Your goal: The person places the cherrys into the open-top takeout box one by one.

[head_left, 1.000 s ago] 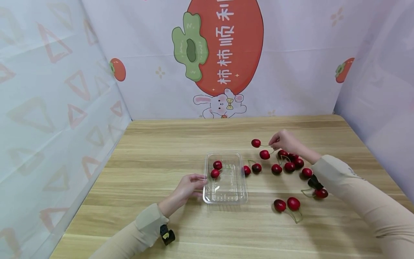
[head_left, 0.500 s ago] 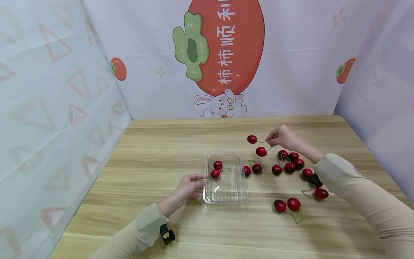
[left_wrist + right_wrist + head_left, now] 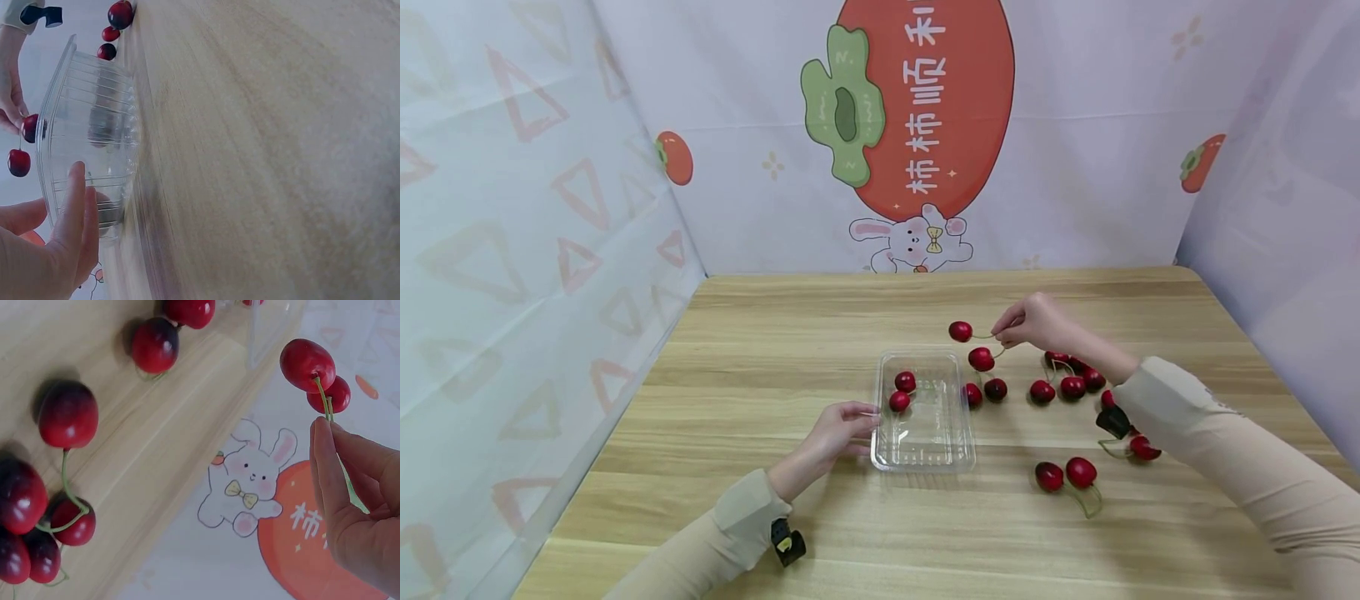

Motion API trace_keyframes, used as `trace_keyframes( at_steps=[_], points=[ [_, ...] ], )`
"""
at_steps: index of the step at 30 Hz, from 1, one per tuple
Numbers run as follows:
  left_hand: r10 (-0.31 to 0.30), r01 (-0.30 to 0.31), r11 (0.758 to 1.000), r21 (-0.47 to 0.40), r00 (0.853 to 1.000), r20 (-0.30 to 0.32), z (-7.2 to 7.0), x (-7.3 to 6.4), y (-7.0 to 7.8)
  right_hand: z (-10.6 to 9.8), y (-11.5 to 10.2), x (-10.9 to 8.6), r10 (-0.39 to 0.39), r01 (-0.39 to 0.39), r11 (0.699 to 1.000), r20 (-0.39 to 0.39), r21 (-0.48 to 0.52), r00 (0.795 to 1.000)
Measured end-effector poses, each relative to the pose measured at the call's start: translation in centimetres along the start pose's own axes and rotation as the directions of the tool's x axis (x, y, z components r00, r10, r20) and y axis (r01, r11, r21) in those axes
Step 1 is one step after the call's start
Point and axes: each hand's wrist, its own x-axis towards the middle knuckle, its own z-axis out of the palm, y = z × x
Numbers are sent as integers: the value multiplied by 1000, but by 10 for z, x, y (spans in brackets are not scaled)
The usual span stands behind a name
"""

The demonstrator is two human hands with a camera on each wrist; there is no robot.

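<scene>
My right hand pinches the thin green stems of a joined pair of red cherries in the head view. Of these, the left cherry and the lower cherry hang above the table, right of and behind a clear plastic container. In the right wrist view the stems run between thumb and fingertips. My left hand rests against the container's left side; its extended fingers touch the outer wall in the left wrist view. Inside the container lie two cherries, near its left wall.
A cherry pair lies just right of the container. Several cherries cluster further right, partly under the right forearm. Another pair lies nearer the front. The wooden table ends at a printed curtain behind.
The right hand has moved left, carrying the dangling cherry pair closer to the container; it rose slightly, then lowered. The left hand and the container have stayed in place.
</scene>
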Motion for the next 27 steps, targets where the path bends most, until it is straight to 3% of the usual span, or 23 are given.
trace_keyframes(
  at_steps=[6, 10, 17, 27],
  points=[
    [-2, 2, 1000, -4, 1000, -3, 0, 0, 1, 11, -7, 1, -8, 6, 998, 27, 60, 1000],
    [-2, 2, 1000, -7, 1000, -8, 1, 1, 0, 20, -11, 3, 26, -30, 996, 42, 83, 999],
    [57, -56, 998, -19, 998, 35, -2, -1, -3, 35, -17, 4, 68, -77, 990, 80, 121, 994],
    [-7, 7, 1000, -7, 1000, -16, 1, 3, -1, 60, -20, 2, 76, -93, 985, 122, 144, 990]
  ],
)
